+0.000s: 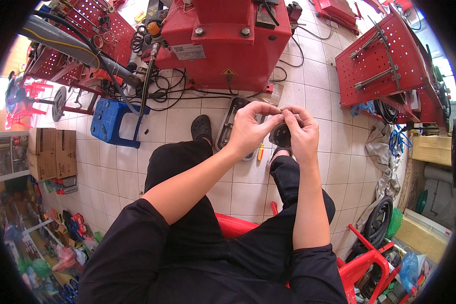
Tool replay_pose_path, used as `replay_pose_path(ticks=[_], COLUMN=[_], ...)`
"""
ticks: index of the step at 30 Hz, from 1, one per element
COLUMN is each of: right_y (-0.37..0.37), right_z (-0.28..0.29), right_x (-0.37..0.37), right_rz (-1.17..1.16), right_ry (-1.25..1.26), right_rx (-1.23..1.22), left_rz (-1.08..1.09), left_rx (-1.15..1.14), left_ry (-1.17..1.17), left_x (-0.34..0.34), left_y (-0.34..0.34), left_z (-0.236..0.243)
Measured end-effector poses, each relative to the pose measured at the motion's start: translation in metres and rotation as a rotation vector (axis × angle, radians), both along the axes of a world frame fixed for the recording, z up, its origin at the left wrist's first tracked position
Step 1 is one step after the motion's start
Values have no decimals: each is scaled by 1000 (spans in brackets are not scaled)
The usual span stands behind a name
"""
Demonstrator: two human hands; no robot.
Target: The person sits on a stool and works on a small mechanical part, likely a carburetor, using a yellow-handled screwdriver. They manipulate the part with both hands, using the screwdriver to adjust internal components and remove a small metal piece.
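My left hand (pixel 252 126) and my right hand (pixel 303 133) meet in front of me, fingertips pinched together. Between them is something small that I cannot make out. Just below the fingers, partly hidden by my hands, shows a dark round part (pixel 280 136). To the left of it a long grey casing (pixel 227 126) with a dark hollow inside lies on the floor, partly behind my left hand. A screwdriver (pixel 261 152) with a yellow and red handle lies on the tiles below my hands.
A big red machine (pixel 223 55) stands ahead, with black cables (pixel 169 91) on the floor beside it. A blue stool (pixel 111 121) is at left, a red pegboard stand (pixel 375 66) at right. Cardboard boxes (pixel 53 152) sit far left, a red chair (pixel 365 268) lower right.
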State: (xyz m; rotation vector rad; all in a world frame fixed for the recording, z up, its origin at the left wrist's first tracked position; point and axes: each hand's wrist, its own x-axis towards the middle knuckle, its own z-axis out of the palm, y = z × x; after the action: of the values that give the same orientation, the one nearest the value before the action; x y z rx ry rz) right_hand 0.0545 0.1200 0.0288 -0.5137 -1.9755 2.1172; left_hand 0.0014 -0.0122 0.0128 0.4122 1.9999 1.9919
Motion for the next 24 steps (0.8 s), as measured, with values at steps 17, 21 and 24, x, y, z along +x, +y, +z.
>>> replay_pose_path(ticks=[17, 21, 24], right_y=[0, 2, 2], right_z=[3, 1, 1], right_x=[1, 1, 1], right_rz=[-11, -5, -7], right_ry=[-2, 6, -1], right_rx=[-107, -122, -120], left_rz=[6, 5, 2], left_rx=[23, 26, -9], left_ry=[5, 46, 85], left_x=[2, 1, 0], left_y=[-2, -1, -2], left_z=[17, 18, 18])
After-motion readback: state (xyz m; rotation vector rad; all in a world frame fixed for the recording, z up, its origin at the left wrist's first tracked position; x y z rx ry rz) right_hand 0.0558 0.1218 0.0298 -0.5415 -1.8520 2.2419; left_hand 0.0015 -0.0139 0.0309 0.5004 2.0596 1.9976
